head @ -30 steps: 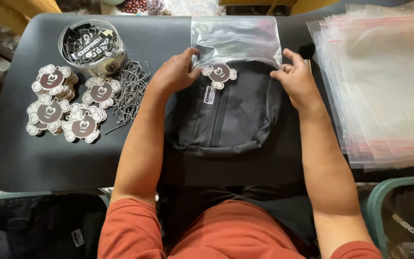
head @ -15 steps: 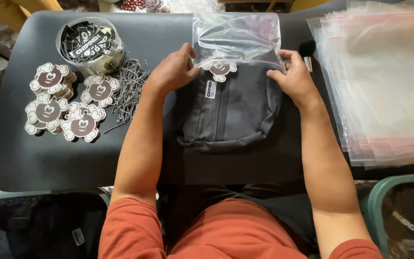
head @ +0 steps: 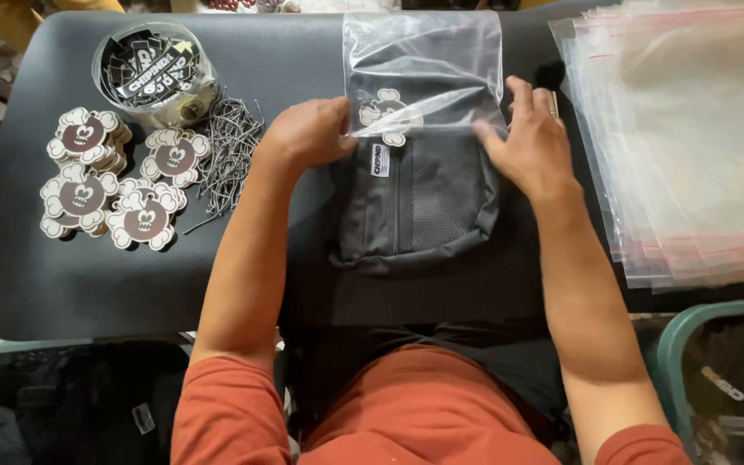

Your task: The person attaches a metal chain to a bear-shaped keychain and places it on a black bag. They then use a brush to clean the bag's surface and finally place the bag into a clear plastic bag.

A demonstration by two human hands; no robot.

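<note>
1. Tags point(head: 109, 185), flower-shaped in brown and cream, lie in small stacks at the far left of the dark desk point(head: 45, 293), with a clear round tub point(head: 155, 73) of printed pieces just beyond them.
2. Ball chains point(head: 230, 159) in a loose heap sit right of the tags, close to the left forearm.
3. Left hand point(head: 307, 133) pinches the left edge of the clear plastic bag point(head: 424, 60) at its open mouth, fingers closed on the film.
4. Black pouch point(head: 415, 202) lies flat at the middle of the desk, its far end already under the bag's mouth, a flower tag point(head: 382, 112) attached to it showing through the plastic; most of the pouch is outside the bag.
5. Right hand point(head: 523, 142) presses on the pouch's right far corner at the bag's edge, fingers spread; whether it grips the film I cannot tell.
6. Spare clear bags point(head: 691, 155) lie fanned in a pile at the far right.
7. Judgement on doing this well: keep both sides of the mouth held wide and level, draw the bag evenly toward the near side so neither corner of the pouch snags, and keep the tag flat so it does not fold or catch the film.
</note>
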